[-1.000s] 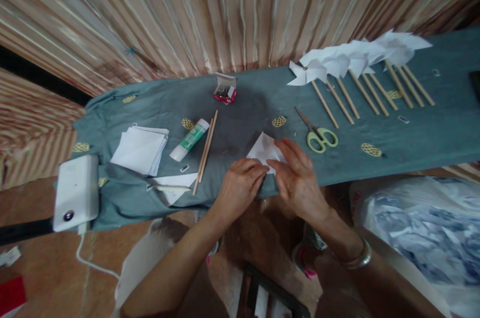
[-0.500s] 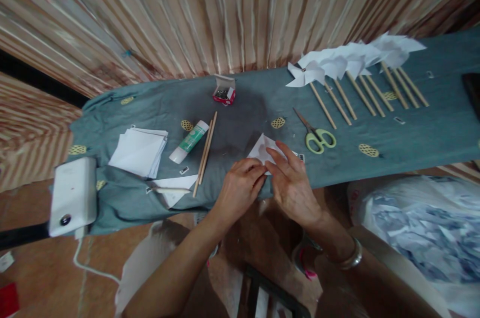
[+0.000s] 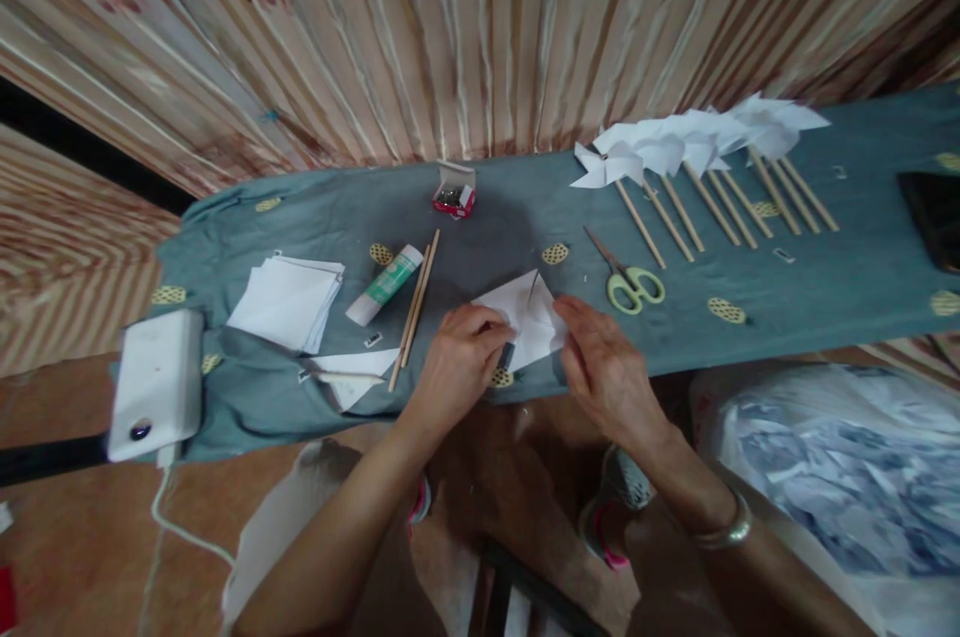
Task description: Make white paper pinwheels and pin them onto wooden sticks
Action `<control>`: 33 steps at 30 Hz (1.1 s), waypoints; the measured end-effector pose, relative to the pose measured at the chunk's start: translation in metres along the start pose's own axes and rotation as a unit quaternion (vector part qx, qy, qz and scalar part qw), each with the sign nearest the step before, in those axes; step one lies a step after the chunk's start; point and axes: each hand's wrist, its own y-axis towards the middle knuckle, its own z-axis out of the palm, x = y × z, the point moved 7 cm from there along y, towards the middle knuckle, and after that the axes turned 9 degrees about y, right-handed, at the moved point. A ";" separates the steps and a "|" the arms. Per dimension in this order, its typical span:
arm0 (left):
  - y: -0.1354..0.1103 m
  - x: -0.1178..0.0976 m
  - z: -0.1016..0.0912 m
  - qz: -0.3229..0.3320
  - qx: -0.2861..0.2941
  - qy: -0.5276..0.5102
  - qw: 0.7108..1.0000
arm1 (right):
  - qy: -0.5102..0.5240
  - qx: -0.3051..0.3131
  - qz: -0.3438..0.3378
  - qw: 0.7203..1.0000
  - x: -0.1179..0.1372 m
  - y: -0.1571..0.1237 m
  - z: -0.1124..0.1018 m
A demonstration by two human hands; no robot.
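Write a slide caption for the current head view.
Left hand and right hand touch a white paper sheet over a teal cloth, green-handled scissors nearby and paper pinwheels farther back.

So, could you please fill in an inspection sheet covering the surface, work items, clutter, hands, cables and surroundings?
Surface: blue-green cloth with yellow patterns, rumpled at the left end.
Work items: creased white sheet near the front edge; scissors to its right; paper pinwheels on sticks in a row beyond.
Clutter: tube, two loose sticks, open red box, paper stack.
Hands: left hand and right hand at opposite sides of the sheet; firmness of grip unclear.
Cables: white cable hangs from a white device.
Surroundings: striped curtain behind; filled plastic bag lower right.
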 end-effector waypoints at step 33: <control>-0.021 -0.024 -0.003 0.036 0.019 0.056 0.998 | 0.144 0.038 0.052 0.987 0.007 -0.002 0.003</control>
